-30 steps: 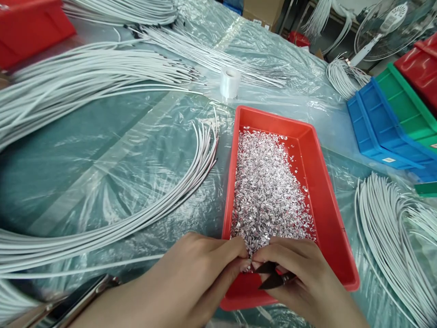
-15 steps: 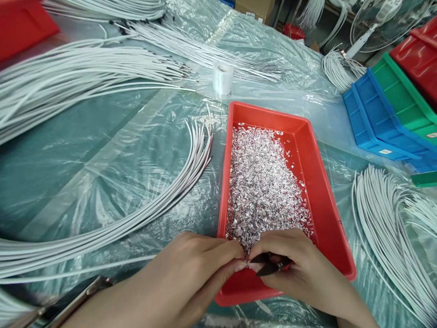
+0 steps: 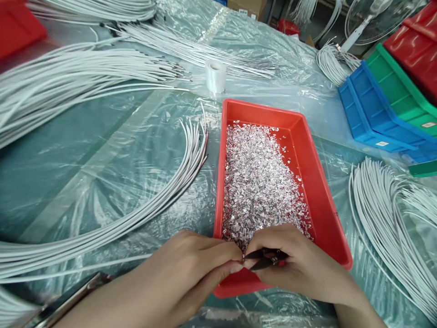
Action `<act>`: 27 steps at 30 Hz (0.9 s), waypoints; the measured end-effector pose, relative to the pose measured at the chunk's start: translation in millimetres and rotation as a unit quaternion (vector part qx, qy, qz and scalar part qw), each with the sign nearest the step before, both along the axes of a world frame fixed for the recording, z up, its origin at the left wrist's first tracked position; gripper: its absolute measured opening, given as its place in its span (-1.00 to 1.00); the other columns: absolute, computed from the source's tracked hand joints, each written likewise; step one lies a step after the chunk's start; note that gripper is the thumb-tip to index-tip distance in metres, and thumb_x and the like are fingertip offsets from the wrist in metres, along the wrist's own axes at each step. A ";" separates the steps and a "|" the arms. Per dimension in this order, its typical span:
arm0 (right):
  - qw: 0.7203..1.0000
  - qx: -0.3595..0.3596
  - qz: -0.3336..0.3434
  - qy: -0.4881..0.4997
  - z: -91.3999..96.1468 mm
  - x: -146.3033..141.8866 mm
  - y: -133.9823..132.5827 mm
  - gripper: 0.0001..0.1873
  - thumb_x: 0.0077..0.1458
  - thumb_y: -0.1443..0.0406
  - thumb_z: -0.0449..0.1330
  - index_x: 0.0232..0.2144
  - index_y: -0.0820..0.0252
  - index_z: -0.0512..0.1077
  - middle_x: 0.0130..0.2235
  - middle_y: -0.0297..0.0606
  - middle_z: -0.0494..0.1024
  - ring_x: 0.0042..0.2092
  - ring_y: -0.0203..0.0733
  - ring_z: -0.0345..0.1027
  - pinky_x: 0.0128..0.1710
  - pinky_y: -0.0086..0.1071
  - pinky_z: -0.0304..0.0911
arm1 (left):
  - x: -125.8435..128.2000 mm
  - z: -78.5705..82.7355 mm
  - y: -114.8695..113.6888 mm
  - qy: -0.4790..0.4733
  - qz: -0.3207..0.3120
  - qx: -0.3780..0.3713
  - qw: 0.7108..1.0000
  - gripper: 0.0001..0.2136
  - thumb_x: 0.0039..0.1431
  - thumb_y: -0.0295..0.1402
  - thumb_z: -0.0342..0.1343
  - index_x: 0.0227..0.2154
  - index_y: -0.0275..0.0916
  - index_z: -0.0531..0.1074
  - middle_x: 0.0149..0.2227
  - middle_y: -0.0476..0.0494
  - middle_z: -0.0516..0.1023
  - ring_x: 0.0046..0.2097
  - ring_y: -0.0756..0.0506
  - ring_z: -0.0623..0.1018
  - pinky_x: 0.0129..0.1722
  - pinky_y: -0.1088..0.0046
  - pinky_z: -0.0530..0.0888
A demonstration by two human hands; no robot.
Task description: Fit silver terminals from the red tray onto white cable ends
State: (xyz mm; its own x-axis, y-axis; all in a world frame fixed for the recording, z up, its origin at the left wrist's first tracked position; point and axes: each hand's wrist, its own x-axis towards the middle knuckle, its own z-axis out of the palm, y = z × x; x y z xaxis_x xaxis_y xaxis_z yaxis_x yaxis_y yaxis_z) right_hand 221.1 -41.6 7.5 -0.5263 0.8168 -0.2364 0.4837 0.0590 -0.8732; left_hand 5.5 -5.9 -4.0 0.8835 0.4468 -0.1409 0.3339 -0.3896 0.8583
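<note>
My left hand [image 3: 201,269] is closed in a pinch over the near end of a red tray [image 3: 327,191]. A single white cable [image 3: 112,265] runs in from the left and passes behind this hand; only a tiny tip shows at the fingertips. My right hand [image 3: 297,259] is closed around small dark-bladed snips [image 3: 266,258], whose handles are hidden in the palm. Their blades stand slightly apart and point left, close to the pinched tip. The fingertips of both hands meet. Beneath and beyond them, a heap of silvery foil scraps [image 3: 262,182] covers much of the tray floor.
A bundle of white cables [image 3: 164,196] curves along the tray's left side; another bundle [image 3: 382,218] lies to its right. Beyond the tray stands a clear tape roll [image 3: 215,77]. Blue bins [image 3: 372,114] are stacked at right. Plastic sheeting [image 3: 102,182] covers the table.
The whole view has shifted slightly, so the tray and cables sit a little further left and higher. My hands stay together at the tray's near end, with the snips turned slightly.
</note>
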 end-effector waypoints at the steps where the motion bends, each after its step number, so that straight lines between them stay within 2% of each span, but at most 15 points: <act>1: 1.000 -0.002 -0.002 0.001 0.6 -0.1 0.2 -0.88 0.08 0.44 0.14 -0.38 0.13 0.41 -0.46 -0.40 0.43 -0.46 -0.33 0.29 -0.47 -0.47 0.14 | -0.2 0.4 0.0 -0.003 0.000 0.000 1.000 -0.80 0.33 -0.48 -0.15 -0.22 -0.15 0.37 -0.37 0.02 0.52 -0.41 -0.02 0.50 -0.47 0.49 0.26; 9: 0.999 -0.028 -0.001 0.016 1.8 3.3 0.3 -0.86 0.10 0.44 0.12 -0.32 0.15 0.43 -0.41 -0.37 0.49 -0.41 -0.31 0.35 -0.43 -0.47 0.20 | -1.4 -0.2 0.3 -0.023 0.005 0.005 1.000 -0.81 0.31 -0.49 -0.12 -0.18 -0.12 0.36 -0.30 0.03 0.55 -0.35 -0.02 0.54 -0.44 0.53 0.31; 15: 0.999 -0.038 0.013 0.020 2.6 5.3 0.9 -0.86 0.11 0.44 0.12 -0.30 0.16 0.43 -0.39 -0.35 0.50 -0.37 -0.31 0.38 -0.40 -0.48 0.22 | -1.3 4.5 2.3 -0.003 0.000 -0.007 1.000 -0.83 0.29 -0.50 -0.11 -0.28 -0.16 0.37 -0.29 0.01 0.56 -0.33 -0.03 0.54 -0.43 0.53 0.31; 20: 0.999 -0.032 0.014 0.001 2.5 4.6 0.2 -0.86 0.08 0.44 0.13 -0.30 0.15 0.40 -0.39 -0.35 0.50 -0.39 -0.30 0.35 -0.43 -0.46 0.19 | -0.7 5.0 2.0 -0.007 -0.011 -0.017 1.000 -0.79 0.30 -0.52 -0.12 -0.17 -0.14 0.36 -0.31 0.02 0.54 -0.36 -0.03 0.53 -0.43 0.51 0.30; 27: 0.998 -0.054 0.023 0.013 3.6 3.8 0.8 -0.92 0.10 0.42 0.14 -0.33 0.17 0.39 -0.42 -0.38 0.45 -0.41 -0.34 0.31 -0.45 -0.49 0.16 | -4.5 0.1 -0.9 0.002 -0.028 -0.034 0.999 -0.77 0.29 -0.55 -0.09 -0.16 -0.09 0.34 -0.26 0.05 0.52 -0.27 -0.03 0.51 -0.35 0.51 0.29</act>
State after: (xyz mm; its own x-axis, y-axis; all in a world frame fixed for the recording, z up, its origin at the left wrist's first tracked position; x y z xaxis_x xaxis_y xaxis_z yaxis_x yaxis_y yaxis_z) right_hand 224.9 -40.8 11.0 -0.5693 0.7626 -0.3072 0.4591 -0.0150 -0.8883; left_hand 1.1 -6.8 -4.0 0.9067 0.3852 -0.1717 0.3155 -0.3494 0.8823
